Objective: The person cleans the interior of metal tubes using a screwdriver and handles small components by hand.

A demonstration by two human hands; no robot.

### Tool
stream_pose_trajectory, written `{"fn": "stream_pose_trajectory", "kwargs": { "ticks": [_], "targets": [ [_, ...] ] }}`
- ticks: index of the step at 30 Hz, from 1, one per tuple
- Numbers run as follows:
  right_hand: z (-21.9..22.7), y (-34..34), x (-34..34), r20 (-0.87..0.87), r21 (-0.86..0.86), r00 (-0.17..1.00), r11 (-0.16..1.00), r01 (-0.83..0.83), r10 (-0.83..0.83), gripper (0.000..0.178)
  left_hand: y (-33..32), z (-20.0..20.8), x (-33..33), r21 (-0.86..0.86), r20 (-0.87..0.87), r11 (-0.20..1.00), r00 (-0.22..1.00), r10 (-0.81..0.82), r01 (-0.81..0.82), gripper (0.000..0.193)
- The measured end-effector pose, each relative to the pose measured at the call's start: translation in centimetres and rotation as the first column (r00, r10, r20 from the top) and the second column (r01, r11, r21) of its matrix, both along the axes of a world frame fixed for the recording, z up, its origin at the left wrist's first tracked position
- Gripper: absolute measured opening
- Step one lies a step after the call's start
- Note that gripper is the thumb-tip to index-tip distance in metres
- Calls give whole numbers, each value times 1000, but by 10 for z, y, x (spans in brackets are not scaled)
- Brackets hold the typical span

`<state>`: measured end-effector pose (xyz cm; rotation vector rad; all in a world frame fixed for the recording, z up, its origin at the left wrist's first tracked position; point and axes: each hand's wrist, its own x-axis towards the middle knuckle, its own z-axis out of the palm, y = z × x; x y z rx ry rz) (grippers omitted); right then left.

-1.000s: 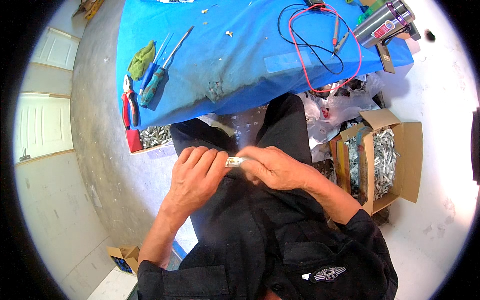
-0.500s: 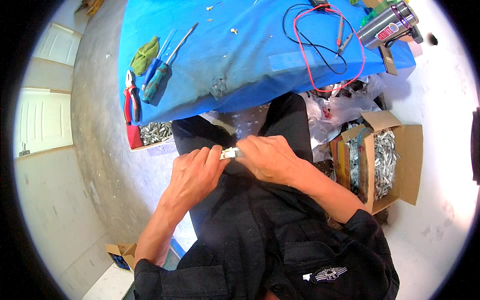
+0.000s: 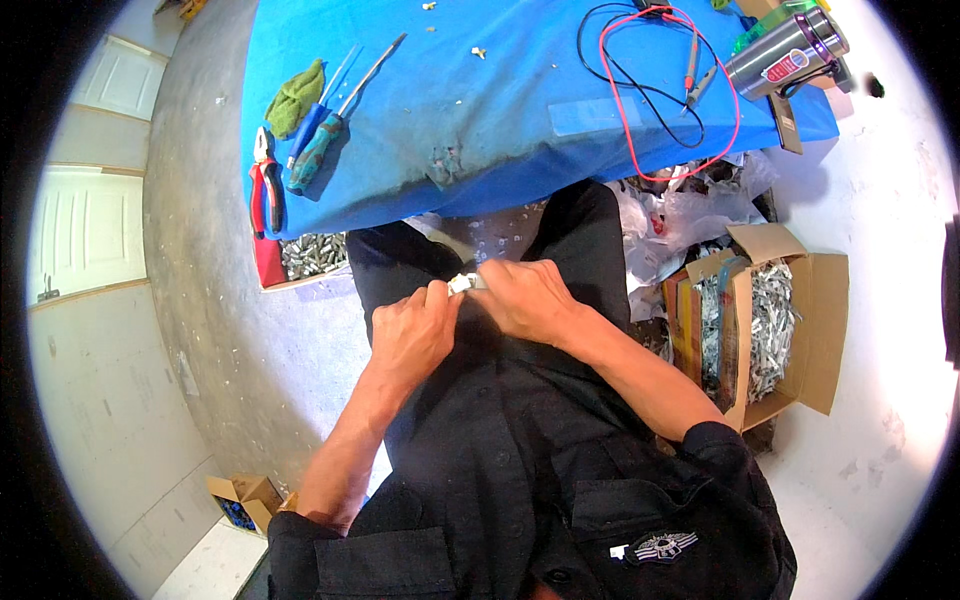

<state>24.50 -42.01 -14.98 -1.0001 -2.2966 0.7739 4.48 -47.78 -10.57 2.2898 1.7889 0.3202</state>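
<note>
Between my two hands, above my lap, is a small white and silver piece (image 3: 464, 284); its exact kind is too small to make out. My left hand (image 3: 414, 330) pinches its left end with closed fingers. On the other end, my right hand (image 3: 528, 298) is closed, its fingers covering much of the piece. Both hands are just short of the near edge of the blue-covered table (image 3: 480, 120).
On the table lie red-handled pliers (image 3: 265, 190), two screwdrivers (image 3: 318, 150), a green cloth (image 3: 296, 98), red and black test leads (image 3: 628, 110) and a steel flask (image 3: 785, 60). Boxes of metal pieces stand right (image 3: 770, 330) and under the table's left (image 3: 315, 255).
My left hand has shifted right and its wrist has turned steeper. The small piece is now tilted and slightly higher, still held between both hands. The whole view has shifted slightly.
</note>
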Motion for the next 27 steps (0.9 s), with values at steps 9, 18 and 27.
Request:
{"fn": "stream_pose_trajectory", "kwargs": {
  "ticks": [9,18,27],
  "targets": [
    [-23,3,-12,28,38,989,989,141,-142,30,-4,-41,29,-3,212,953,931,297,-304,23],
    [-31,-1,-24,34,34,946,947,320,-321,28,-10,-60,71,-181,558,872,683,472,-455,20],
    [-22,-3,-19,-116,-40,885,893,449,-450,24,-9,-51,44,-259,554,888,695,458,-379,19]
  ]
}}
